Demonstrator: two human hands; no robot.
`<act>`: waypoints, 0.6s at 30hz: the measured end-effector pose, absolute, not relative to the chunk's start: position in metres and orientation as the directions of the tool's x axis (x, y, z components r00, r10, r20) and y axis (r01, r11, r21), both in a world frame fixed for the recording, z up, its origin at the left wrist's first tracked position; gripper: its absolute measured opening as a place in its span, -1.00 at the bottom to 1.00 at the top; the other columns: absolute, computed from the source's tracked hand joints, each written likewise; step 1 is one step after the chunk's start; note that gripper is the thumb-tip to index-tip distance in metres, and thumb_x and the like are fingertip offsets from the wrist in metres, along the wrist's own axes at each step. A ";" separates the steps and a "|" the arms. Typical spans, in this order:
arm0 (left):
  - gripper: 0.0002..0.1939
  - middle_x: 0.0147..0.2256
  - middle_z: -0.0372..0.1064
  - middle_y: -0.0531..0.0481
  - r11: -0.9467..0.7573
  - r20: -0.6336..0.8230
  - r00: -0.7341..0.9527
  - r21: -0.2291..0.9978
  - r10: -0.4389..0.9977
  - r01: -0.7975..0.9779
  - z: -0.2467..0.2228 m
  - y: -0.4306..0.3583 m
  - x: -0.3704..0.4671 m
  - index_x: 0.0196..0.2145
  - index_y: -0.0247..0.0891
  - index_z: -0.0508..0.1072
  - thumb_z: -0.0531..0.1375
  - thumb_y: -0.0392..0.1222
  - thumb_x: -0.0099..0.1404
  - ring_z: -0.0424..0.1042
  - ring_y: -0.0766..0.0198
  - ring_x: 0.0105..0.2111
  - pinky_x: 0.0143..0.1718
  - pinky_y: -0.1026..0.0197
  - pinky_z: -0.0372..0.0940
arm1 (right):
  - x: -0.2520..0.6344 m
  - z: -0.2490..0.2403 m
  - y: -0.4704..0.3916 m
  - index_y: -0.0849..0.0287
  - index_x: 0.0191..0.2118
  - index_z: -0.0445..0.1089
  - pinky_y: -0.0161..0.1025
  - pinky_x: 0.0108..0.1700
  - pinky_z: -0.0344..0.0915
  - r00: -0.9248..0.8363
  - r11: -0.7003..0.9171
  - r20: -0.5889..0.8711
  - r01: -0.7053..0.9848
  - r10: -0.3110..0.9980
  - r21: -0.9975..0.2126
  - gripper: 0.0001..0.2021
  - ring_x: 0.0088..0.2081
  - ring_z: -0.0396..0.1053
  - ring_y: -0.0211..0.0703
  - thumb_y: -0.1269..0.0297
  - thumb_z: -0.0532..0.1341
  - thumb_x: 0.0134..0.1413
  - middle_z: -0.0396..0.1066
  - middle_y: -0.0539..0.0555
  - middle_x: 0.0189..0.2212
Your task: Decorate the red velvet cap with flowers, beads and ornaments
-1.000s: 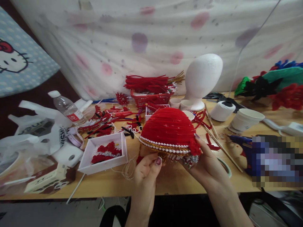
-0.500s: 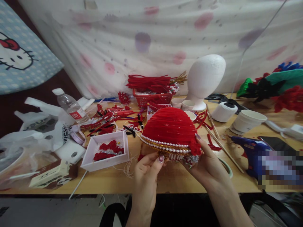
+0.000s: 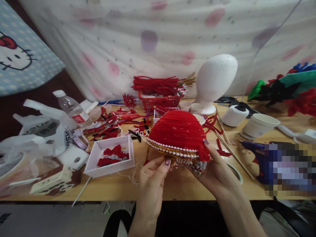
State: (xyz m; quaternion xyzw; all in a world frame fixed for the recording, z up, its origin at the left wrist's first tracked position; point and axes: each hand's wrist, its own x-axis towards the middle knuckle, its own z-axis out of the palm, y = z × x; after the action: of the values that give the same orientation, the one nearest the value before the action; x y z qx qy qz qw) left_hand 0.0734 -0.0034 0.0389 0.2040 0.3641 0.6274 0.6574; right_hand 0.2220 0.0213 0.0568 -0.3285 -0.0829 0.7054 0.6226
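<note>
A dome-shaped red headdress [image 3: 178, 129], wrapped in fuzzy red strips, is held up above the table's front part. Rows of white pearl beads and gold trim run round its lower edge, with a red flower and silvery bead clusters at the right end. My left hand [image 3: 153, 177] pinches the gold trim at the bottom edge between thumb and fingers. What lies beneath the thumb is hidden. My right hand [image 3: 214, 171] grips the headdress's right side, thumb by the red flower, other fingers out of sight underneath.
A white box [image 3: 108, 171] holds red pieces and beads. Behind are a red basket [image 3: 160, 102] of pipe cleaners and a white foam head [image 3: 216, 82]. Right lie thread [image 3: 234, 116], a cup [image 3: 260, 125] and a blue glue gun [image 3: 263, 161]; left, a bottle [image 3: 72, 108] and plastic bags.
My left thumb has slid slightly to the right along the gold trim. The headdress stays nearly in place, and my right hand keeps its hold. The whole view has shifted a little.
</note>
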 end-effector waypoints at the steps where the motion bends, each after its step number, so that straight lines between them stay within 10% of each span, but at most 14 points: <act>1: -0.79 -0.42 0.60 -0.05 0.125 -0.215 -0.053 0.730 0.975 -0.672 0.038 -0.004 0.073 -0.42 -0.26 0.65 0.49 -0.17 -0.05 0.51 0.38 -0.41 -0.27 0.38 0.39 | 0.222 0.057 0.021 0.05 -0.17 0.53 -0.19 -0.27 0.54 -0.014 -0.213 -0.357 -0.824 0.934 -0.525 -0.80 -0.36 0.56 -0.12 0.32 0.35 0.02 0.61 -0.01 -0.29; 18: -0.71 -0.46 0.56 0.00 0.107 -0.237 -0.124 0.768 0.964 -0.631 0.035 -0.009 0.066 -0.44 -0.29 0.61 0.53 -0.17 -0.15 0.51 0.39 -0.46 -0.31 0.37 0.42 | 0.221 0.060 0.025 0.15 -0.11 0.51 -0.19 -0.18 0.52 -0.030 -0.212 -0.355 -0.847 0.934 -0.487 -0.78 -0.26 0.57 -0.09 0.37 0.30 0.08 0.61 0.03 -0.26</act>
State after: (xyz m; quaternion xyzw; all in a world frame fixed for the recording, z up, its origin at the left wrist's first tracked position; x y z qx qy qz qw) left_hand 0.0663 -0.0092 0.0346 0.2083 0.3988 0.6349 0.6281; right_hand 0.2210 0.0250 0.0597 -0.3099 -0.0703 0.7141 0.6238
